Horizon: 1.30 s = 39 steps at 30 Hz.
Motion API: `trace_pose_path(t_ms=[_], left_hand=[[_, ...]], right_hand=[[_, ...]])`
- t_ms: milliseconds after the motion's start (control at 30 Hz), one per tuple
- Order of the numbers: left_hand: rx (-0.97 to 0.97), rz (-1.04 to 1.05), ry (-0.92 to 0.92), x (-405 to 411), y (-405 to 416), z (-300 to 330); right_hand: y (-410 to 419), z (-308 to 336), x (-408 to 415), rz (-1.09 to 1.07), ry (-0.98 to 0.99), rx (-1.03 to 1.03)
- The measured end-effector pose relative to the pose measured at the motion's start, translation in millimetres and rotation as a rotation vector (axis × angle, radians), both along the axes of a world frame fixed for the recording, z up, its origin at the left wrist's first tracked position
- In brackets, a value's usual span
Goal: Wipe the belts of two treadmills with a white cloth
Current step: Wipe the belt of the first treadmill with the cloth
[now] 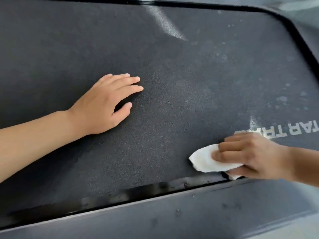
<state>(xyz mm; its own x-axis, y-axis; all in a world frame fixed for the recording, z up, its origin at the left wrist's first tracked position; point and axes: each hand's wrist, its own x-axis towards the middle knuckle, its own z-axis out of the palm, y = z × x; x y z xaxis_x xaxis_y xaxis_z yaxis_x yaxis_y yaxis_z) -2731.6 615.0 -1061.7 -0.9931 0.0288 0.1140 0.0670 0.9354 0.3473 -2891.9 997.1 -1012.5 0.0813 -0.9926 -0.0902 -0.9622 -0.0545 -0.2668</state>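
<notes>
My right hand (250, 156) bunches the white cloth (205, 159) at the belt's (172, 66) 5 o'clock edge; left hand (103, 104) flat, empty; probably unwiped spots at 2 o'clock.

Soft, even daylight, moderately bright. A pale streak of glare crosses the belt (165, 49) near the top. Faint shadows lie under the left hand (105, 102) and the cloth (205, 159). The near rail (189, 213) is smeared and blurred; straight edges bow toward the corners.

The right hand (250, 156) hides part of the belt lettering (291, 129).
</notes>
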Motion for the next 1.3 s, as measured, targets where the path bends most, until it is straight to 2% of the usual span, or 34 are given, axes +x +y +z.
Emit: trace_pose_path(t_ms=[133, 367, 467, 567, 667, 767, 833, 867, 933, 1067, 1167, 1233, 1300], left_hand=[[-0.007, 0.017, 0.037, -2.0, 4.7, 2.0], [0.017, 0.004, 0.052, -2.6, 2.0, 0.9], [0.001, -0.035, 0.007, -1.7, -2.7, 6.1], [-0.071, -0.067, 0.004, 6.2, -19.9, 9.0], [-0.098, -0.003, 0.036, 14.3, -29.6, 8.0], [-0.077, 0.080, 0.045, 9.2, -26.4, 9.5], [-0.063, 0.103, 0.041, 2.9, -26.3, 10.5], [-0.061, 0.108, 0.036, 0.2, -27.0, 10.7], [-0.065, 0.129, 0.030, -4.2, -31.4, 10.7], [-0.059, 0.235, 0.016, -9.8, -54.1, 11.7], [-0.039, 0.350, 0.005, -7.8, -76.3, 11.6], [-0.042, 0.388, -0.003, -6.6, -87.1, 8.6], [-0.044, 0.409, -0.008, -12.7, -96.8, 7.6]], right_hand=[[-3.4, -5.2, 20.5, 0.014, 0.011, -0.028], [-134.1, -22.1, 141.7, 0.117, -0.245, -0.099], [-119.8, -17.2, 126.4, 0.134, -0.240, -0.040], [-80.8, -13.6, 75.6, 0.111, -0.089, -0.075], [-59.7, -15.7, 14.6, -0.087, 0.065, -0.169], [-76.7, -23.4, -42.8, -0.472, 0.163, -0.322], [-108.8, -27.1, -64.5, -0.765, 0.200, -0.293], [-126.4, -27.3, -63.3, -0.836, 0.191, -0.269], [-155.3, -26.5, -34.2, -0.767, 0.125, -0.302], [-164.4, -23.8, 68.2, -0.278, -0.085, -0.240], [-158.6, -25.7, 96.4, 0.062, -0.125, -0.203], [-165.8, -31.3, 67.5, 0.113, -0.092, -0.243], [-186.9, -34.6, 13.0, -0.099, -0.039, -0.350]])
